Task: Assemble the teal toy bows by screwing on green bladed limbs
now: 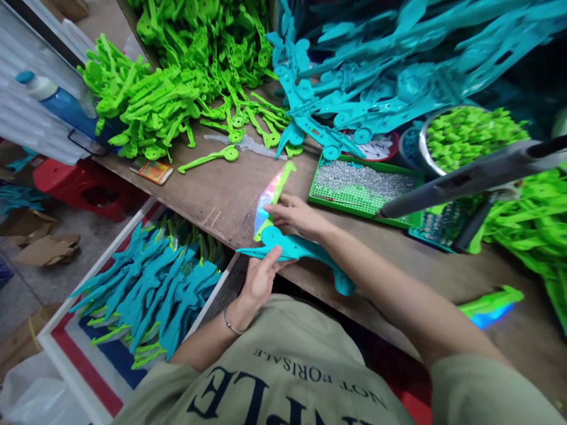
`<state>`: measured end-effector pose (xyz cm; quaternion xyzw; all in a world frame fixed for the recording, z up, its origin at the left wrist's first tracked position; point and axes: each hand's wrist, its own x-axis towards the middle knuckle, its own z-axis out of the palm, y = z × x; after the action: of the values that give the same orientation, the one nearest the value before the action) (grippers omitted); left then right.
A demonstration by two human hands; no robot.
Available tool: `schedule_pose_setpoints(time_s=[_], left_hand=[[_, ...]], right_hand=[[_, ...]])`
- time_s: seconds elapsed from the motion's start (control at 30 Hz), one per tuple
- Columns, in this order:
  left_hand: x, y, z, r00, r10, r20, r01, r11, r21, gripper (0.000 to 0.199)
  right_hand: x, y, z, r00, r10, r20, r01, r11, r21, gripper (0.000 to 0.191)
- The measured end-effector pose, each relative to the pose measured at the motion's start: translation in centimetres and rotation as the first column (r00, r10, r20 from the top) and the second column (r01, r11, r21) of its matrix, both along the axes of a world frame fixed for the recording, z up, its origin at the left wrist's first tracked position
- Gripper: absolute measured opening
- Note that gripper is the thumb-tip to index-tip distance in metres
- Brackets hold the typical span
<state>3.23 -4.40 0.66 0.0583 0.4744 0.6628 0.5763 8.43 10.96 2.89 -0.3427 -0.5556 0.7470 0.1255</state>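
My left hand (261,276) grips a turquoise plastic part (305,251) by its pointed end, thumb on top, close to the table's front edge. My right hand (297,217) is just above that part, its fingers closed on a green lever with a shiny, clear, lit blade (271,199). The lower end of the lever is close to the round joint of the turquoise part; whether they touch I cannot tell. A second lit green piece (496,306) lies at the right on the table.
Green levers (155,109) and turquoise parts (310,112) are heaped at the back. A green tray (361,189) holds small metal pieces. A dark grey tool (465,176) juts in from the right. Assembled pieces fill a box (57,348) at lower left. A phone (152,170) lies near the edge.
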Motion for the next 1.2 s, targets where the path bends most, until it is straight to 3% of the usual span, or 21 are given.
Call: schedule_pose_setpoints(time_s=[0.1, 0.2, 0.37, 0.5, 0.6, 0.7, 0.77, 0.87, 0.93, 1.07, 1.2], left_hand=[[0.0, -0.4, -0.1, 0.996, -0.09, -0.001, 0.089, 0.996, -0.008, 0.043], [-0.1, -0.7, -0.4, 0.992, -0.125, 0.003, 0.125, 0.992, -0.024, 0.041], [-0.2, -0.5, -0.7, 0.992, -0.112, 0.063, 0.115, 0.991, -0.063, 0.041], [-0.8, 0.0, -0.8, 0.992, -0.059, 0.108, 0.071, 0.991, -0.112, 0.04], [-1.3, 0.4, -0.9, 0.991, -0.039, 0.131, 0.056, 0.99, -0.128, 0.039], [-1.4, 0.8, -1.0, 0.99, -0.006, 0.139, 0.025, 0.991, -0.134, 0.037], [-1.3, 1.1, -1.1, 0.989, 0.009, 0.149, 0.011, 0.991, -0.136, 0.033], [-1.3, 1.5, -1.1, 0.988, 0.016, 0.155, 0.006, 0.99, -0.14, 0.026], [-1.4, 1.7, -1.1, 0.989, 0.025, 0.147, -0.003, 0.989, -0.149, 0.024], [-1.7, 2.3, -0.6, 0.99, 0.049, 0.133, -0.025, 0.983, -0.179, 0.017], [-1.6, 3.0, 0.2, 0.991, 0.046, 0.122, -0.019, 0.977, -0.214, 0.011]], right_hand=[[-2.6, -0.1, 0.2, 0.998, 0.058, 0.031, -0.061, 0.991, 0.123, 0.037], [-3.5, -0.6, 0.3, 0.981, 0.162, 0.105, -0.188, 0.929, 0.318, 0.03], [-2.6, -0.7, 0.1, 0.936, 0.225, 0.272, -0.319, 0.868, 0.381, 0.027], [2.1, 0.7, 0.9, 0.93, 0.261, 0.26, -0.353, 0.836, 0.421, 0.042], [8.0, 1.2, 2.3, 0.959, 0.065, 0.276, -0.206, 0.826, 0.524, 0.041], [13.3, -0.1, 3.0, 0.919, 0.075, 0.387, -0.288, 0.797, 0.53, 0.039], [15.7, -1.8, 2.6, 0.89, 0.085, 0.448, -0.358, 0.74, 0.569, 0.047], [17.9, -4.2, 1.5, 0.869, -0.055, 0.493, -0.341, 0.655, 0.675, 0.076], [19.0, -5.1, 0.7, 0.848, -0.147, 0.51, -0.305, 0.652, 0.694, 0.089], [20.4, -5.4, -0.3, 0.83, -0.145, 0.539, -0.287, 0.717, 0.635, 0.07], [20.2, -4.9, -0.6, 0.843, -0.187, 0.505, -0.226, 0.728, 0.647, 0.051]])
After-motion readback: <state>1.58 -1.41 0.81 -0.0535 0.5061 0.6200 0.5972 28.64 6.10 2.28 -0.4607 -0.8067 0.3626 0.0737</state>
